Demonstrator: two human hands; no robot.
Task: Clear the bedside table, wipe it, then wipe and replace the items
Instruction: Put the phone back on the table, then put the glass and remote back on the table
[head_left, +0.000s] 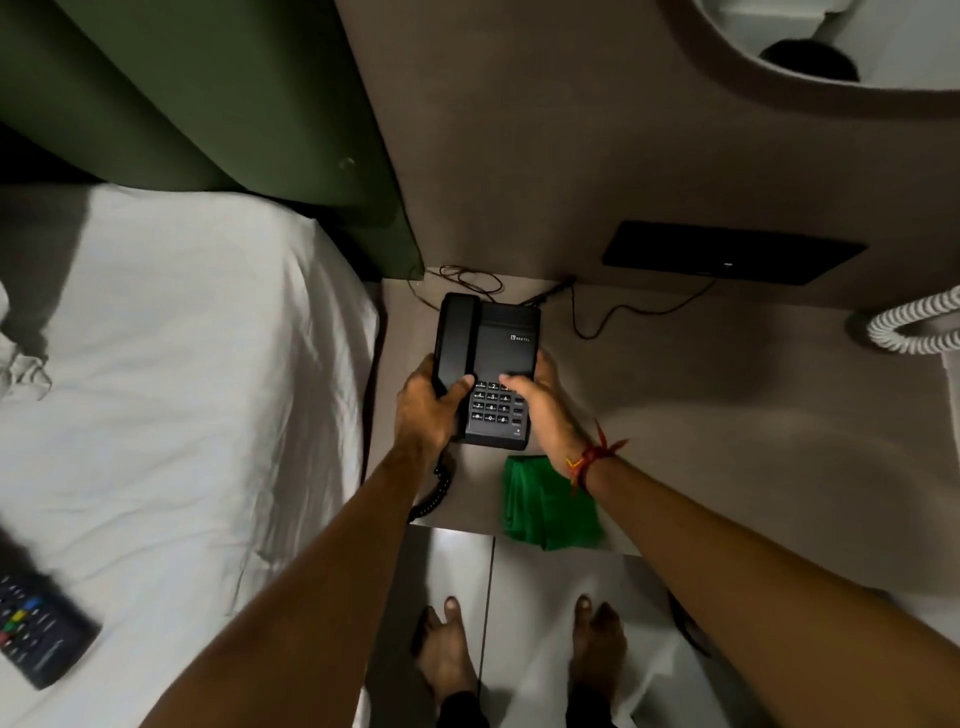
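Bedside table (675, 395) at frame centre: our left hand (423, 410) and right hand (545, 410) both grasp the telephone (488, 364); our right wrist partly hides the green cloth (540, 512).

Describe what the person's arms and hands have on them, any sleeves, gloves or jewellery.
Both forearms are bare, with no sleeves in view and no gloves. The right hand has a red and yellow thread band tied at the wrist, its loose ends sticking out. The left hand shows no band, watch or visible ring.

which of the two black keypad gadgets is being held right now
The phone on the bedside table, gripped by both the left hand and right hand. The remote lies untouched on the bed.
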